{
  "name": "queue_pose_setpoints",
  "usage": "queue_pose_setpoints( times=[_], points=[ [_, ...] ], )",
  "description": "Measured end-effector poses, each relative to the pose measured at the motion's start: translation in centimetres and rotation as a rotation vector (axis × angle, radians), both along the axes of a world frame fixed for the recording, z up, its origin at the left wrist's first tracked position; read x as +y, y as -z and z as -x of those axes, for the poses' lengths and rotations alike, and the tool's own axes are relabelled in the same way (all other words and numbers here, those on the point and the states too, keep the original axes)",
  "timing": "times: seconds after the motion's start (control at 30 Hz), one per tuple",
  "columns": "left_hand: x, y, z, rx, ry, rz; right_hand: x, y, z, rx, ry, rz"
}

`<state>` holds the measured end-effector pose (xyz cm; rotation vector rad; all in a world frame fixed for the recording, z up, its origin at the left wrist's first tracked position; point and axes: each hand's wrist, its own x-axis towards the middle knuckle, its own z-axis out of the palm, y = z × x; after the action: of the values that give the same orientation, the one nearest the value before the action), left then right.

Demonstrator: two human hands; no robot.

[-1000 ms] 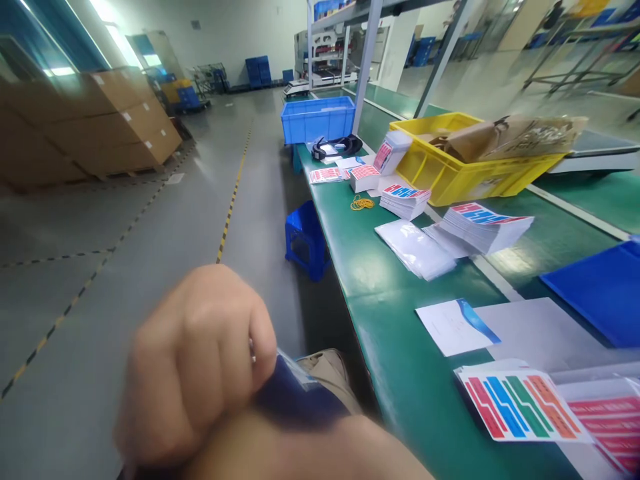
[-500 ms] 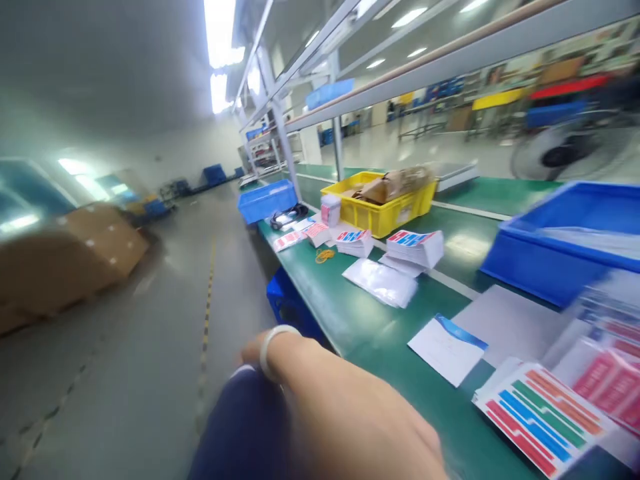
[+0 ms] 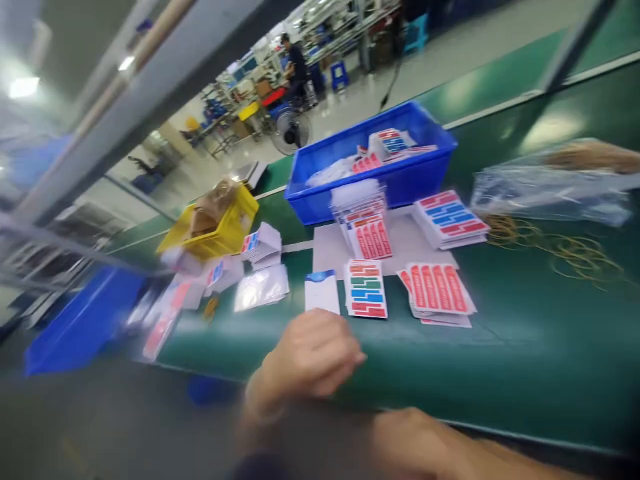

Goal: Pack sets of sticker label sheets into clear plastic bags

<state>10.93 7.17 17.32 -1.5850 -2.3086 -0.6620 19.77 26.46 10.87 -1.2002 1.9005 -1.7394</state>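
My left hand, a pale band on its wrist, is closed above the green bench, right in front of a white card with a blue top. Its fingers curl under, hiding whatever they may hold. Low in the view, my right hand is blurred near the bench's front edge, its fingers hidden. Beyond my hands lie a sheet stack with coloured stripes and a red-and-white printed stack. Behind them are a plastic-sleeved bundle of red prints and another striped stack.
A blue bin holds printed sheets; a yellow bin holds brown items. Clear bags lie to the left. Rubber bands and a plastic bag lie right. A grey shelf beam crosses overhead. A person is far back.
The view has swung right, from the aisle to the bench front. My left hand now appears closed over the bench edge, and my right hand has come into view.
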Motion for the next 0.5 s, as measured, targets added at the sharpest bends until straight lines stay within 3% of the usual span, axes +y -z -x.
queue_pose_setpoints(
  times=[0.13, 0.27, 0.4, 0.5],
  points=[
    [-1.3, 3.5, 4.2, -0.101, -0.504, 0.025, 1.3, 1.2, 2.5, 0.058, 0.299, -0.152],
    [-2.5, 8.7, 8.2, -0.219, -1.06, 0.284, 1.8, 3.6, 6.2, 0.291, 0.536, -0.319],
    [-3.1, 13.8, 9.8, -0.294, -1.222, 0.384, 0.5, 6.6, 9.3, 0.438, 0.662, -0.436],
    [-3.3, 15.8, 9.8, -0.341, -1.245, 0.406, -1.1, 8.8, 10.4, 0.428, 0.666, -0.37]
  ],
)
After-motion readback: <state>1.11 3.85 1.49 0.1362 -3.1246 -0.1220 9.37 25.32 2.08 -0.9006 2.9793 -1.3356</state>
